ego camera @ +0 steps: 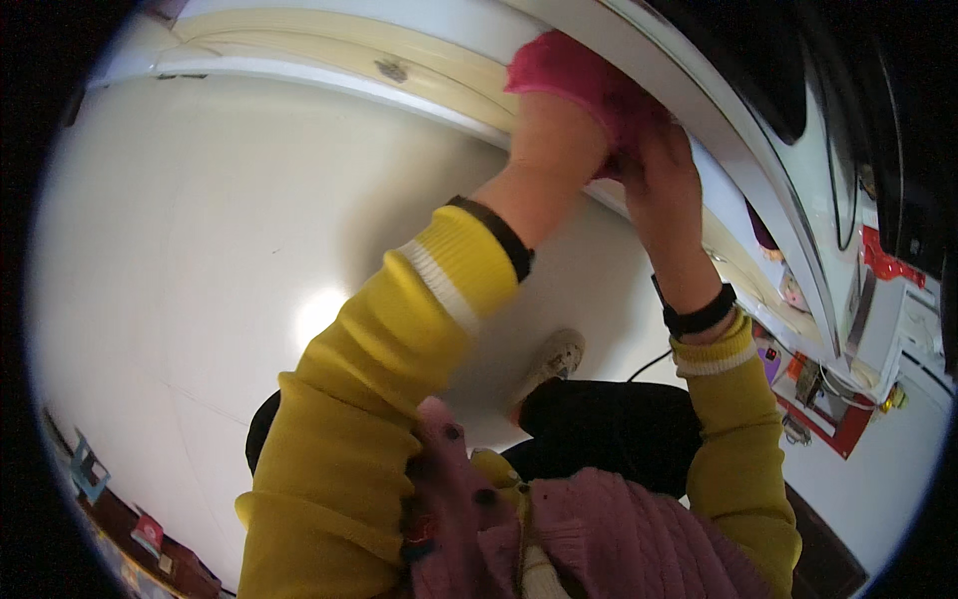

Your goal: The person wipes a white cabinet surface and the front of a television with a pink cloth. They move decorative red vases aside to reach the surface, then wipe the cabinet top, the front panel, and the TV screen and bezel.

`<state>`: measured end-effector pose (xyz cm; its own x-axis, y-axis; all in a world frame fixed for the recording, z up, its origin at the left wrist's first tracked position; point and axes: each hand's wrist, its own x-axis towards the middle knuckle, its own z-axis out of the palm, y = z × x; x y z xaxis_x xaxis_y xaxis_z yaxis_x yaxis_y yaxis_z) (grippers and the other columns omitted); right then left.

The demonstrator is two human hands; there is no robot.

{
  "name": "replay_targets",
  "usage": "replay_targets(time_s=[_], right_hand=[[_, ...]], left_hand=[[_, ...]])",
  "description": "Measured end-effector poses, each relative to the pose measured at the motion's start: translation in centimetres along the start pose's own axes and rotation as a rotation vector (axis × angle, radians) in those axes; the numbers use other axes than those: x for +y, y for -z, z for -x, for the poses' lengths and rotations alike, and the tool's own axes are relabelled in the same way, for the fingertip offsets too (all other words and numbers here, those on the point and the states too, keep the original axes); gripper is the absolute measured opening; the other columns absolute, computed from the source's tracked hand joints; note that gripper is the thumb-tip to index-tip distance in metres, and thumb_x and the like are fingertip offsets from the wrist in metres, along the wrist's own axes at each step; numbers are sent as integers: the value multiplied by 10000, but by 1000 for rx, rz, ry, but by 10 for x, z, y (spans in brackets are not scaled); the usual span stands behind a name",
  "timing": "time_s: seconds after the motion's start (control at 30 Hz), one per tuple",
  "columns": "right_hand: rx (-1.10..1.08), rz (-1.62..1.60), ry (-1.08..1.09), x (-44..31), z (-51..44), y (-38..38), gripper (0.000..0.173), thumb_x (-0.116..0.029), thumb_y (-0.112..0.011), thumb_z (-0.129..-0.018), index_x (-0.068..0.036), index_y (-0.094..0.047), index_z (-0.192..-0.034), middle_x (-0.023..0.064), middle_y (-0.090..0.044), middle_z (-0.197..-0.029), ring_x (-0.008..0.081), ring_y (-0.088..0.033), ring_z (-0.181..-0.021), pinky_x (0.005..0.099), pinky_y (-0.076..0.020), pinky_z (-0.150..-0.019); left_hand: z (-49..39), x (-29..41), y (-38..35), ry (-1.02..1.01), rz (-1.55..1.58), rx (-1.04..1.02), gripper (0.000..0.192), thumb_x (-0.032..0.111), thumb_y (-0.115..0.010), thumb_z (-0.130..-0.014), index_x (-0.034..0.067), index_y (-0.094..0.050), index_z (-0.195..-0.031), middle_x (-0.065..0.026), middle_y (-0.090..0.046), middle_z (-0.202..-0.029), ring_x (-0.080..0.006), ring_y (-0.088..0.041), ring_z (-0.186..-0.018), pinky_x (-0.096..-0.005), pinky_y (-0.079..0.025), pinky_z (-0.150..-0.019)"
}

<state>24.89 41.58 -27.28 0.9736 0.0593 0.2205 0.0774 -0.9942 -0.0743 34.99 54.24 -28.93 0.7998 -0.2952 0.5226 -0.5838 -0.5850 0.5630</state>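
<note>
A bright pink cloth or mitt (569, 71) covers most of my left hand (560, 131), so those fingers are hidden. Its edge lies across the back of the hand, near the wrist. My right hand (668, 172) meets the pink fabric from the right, fingers bent against its lower side. Both hands are beneath the curved pale edge of a cabinet top (718, 97), in front of its cream and white face (434, 71). Each wrist has a black band.
Pale glossy floor (187, 224) extends to the left. A shoe (561, 356) stands below my arms, near a black cable (650, 365). At right are a red-edged shelf (831, 434) with small items and a red object (887, 258). Dark furniture (179, 565) lines the lower left.
</note>
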Motion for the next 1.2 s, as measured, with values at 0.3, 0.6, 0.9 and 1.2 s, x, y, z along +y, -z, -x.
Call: replay_targets(time_s=[0.3,0.6,0.9,1.2], right_hand=[[-44,-190,-122,35,40,8,374,30,-673,-797,-41,-646,-1164,195,-637,-1161,387,-656,-1001,426,-559,-832],[16,-125,-241,104,90,26,376,28,-686,-771,-44,-653,-1139,209,-672,-1017,409,-662,-940,443,-542,-818],[-516,-179,-559,76,126,3,331,-44,-667,-840,-51,-584,-1160,218,-693,-1089,406,-687,-977,437,-563,-851],[-126,-1604,-1225,44,49,-75,422,-4,-521,-947,29,-504,-1368,188,-602,-1309,305,-616,-1186,431,-579,-987]], left_hand=[[51,32,-12,-17,310,39,272,353,-664,-859,107,-744,-943,-151,-702,-892,-353,-667,-884,-446,-504,-758],[104,74,-68,75,427,-171,313,276,-696,-854,77,-689,-1095,-178,-661,-1030,-354,-613,-1037,-487,-454,-914],[141,52,-72,973,641,-859,247,241,-690,-921,20,-703,-1028,-131,-729,-873,-259,-718,-807,-387,-561,-681],[102,-60,-74,1192,1304,-246,183,118,-631,-933,31,-679,-1087,-135,-716,-1046,-275,-704,-934,-386,-586,-752]])
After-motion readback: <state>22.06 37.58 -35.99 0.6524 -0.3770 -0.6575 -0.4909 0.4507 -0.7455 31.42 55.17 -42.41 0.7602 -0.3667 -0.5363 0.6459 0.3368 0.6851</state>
